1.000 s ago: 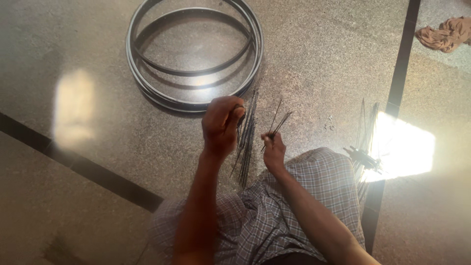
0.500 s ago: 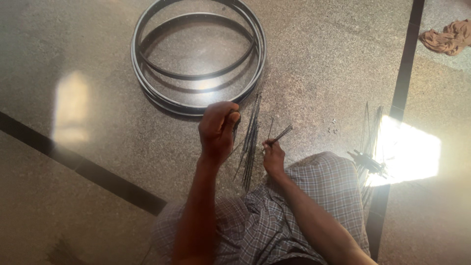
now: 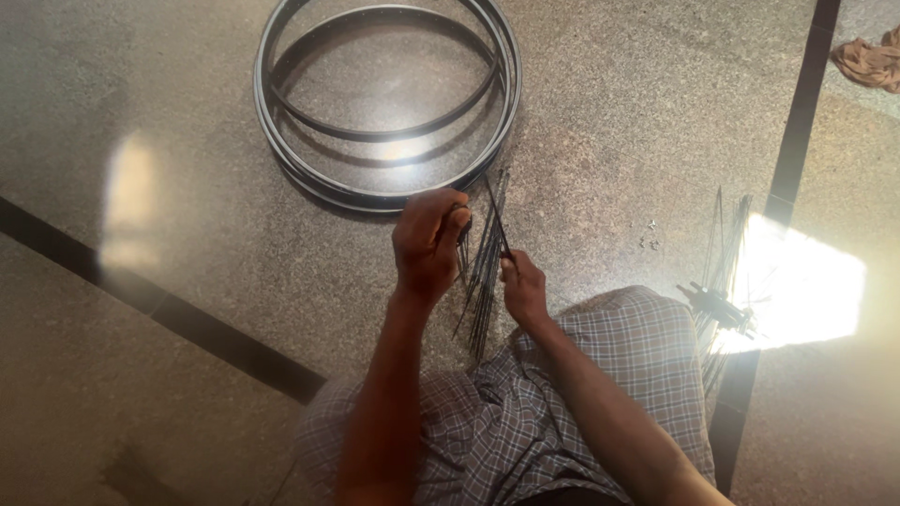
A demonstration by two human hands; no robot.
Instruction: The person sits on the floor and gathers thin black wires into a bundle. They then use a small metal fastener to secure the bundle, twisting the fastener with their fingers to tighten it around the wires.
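Note:
I sit on a speckled stone floor with a bundle of thin dark metal spokes (image 3: pixel 485 272) lying between my hands. My left hand (image 3: pixel 427 244) is closed around the upper ends of several spokes. My right hand (image 3: pixel 523 289) pinches a single spoke (image 3: pixel 495 215) that points up and away toward the rims. Two metal wheel rims (image 3: pixel 386 192) lie stacked flat on the floor just beyond my hands.
A second heap of spokes with a small dark hub-like part (image 3: pixel 720 305) lies to the right, by a bright sun patch. A crumpled brownish rag (image 3: pixel 870 62) sits at the top right. Dark inlay strips (image 3: pixel 795 131) cross the floor. My checked garment (image 3: pixel 562 412) covers my legs.
The view has shifted slightly. My right hand has turned its single spoke from pointing right to pointing up toward the rims. My left hand stays closed on the bundle.

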